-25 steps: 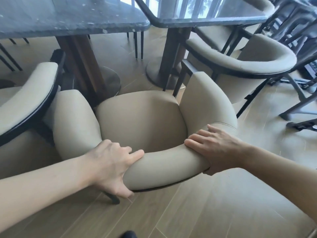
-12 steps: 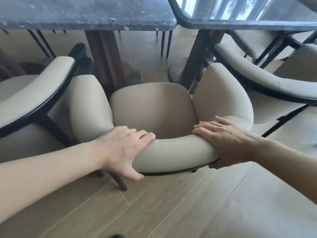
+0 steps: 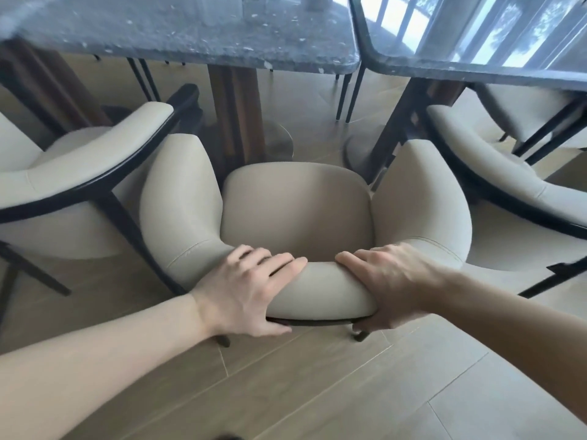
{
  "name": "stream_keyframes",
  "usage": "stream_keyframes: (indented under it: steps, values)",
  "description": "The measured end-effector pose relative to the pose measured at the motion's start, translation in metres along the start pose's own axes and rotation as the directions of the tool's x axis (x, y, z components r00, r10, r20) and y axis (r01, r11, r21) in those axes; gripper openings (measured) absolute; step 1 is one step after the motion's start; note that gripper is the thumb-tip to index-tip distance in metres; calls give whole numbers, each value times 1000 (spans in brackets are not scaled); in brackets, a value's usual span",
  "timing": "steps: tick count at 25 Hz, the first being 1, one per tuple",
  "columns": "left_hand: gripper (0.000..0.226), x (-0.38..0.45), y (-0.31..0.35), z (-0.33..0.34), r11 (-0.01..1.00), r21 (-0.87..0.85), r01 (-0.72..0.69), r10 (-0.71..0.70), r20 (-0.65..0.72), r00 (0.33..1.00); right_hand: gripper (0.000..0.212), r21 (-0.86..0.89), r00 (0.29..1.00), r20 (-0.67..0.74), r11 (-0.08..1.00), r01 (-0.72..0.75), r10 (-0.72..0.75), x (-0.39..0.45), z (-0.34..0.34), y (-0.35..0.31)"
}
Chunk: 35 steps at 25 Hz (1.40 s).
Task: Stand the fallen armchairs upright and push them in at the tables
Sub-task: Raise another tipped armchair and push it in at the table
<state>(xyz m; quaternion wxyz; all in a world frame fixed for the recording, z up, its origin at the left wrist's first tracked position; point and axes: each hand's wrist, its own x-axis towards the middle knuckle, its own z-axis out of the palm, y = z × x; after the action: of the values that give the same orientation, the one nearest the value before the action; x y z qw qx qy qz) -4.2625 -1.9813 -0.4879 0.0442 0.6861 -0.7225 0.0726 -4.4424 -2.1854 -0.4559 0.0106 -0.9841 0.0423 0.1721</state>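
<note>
The beige armchair (image 3: 295,214) stands upright on the wooden floor (image 3: 317,382), facing the dark stone counter (image 3: 190,30), its seat front near the counter's pedestal. The left grip (image 3: 244,293) and right grip (image 3: 390,287) both clasp the padded backrest top, fingers over it, thumbs underneath. Matching armchairs stand just beside it: a left neighbour (image 3: 79,173) and a right neighbour (image 3: 495,173).

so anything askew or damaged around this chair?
Nothing stands out. The middle armchair stands upright on the floor, both hands gripping its backrest: left hand, right hand. Its seat front is not yet under the table. No spills or damage visible.
</note>
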Motion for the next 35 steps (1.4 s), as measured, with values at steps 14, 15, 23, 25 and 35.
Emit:
stream_keyframes:
  steps: [14, 15, 23, 25, 35]
  values:
    - [100, 43, -62, -2, 999, 40, -27, 23, 84, 996, 89, -47, 997, -45, 996, -71, 68, 49, -20, 30]
    - [100, 47, -64, -2, 999, 41, -27, 24, 84, 996, 89, -43, 996, -39, 996, -76, 75, 53, -22, 33]
    - [101, 59, -73, -3, 999, 48, -24, 21, 75, 997, 92, -29, 995, -15, 995, -98, 98, 62, -28, 44]
    - [100, 59, -72, -4, 998, 51, -23, 19, 69, 997, 92, -25, 995, -14, 995, -101, 101, 62, -28, 45]
    - [100, 60, -77, 4, 997, 59, -47, 42, 88, 995, 95, -81, 994, -31, 991, -103, 100, 64, -23, 46]
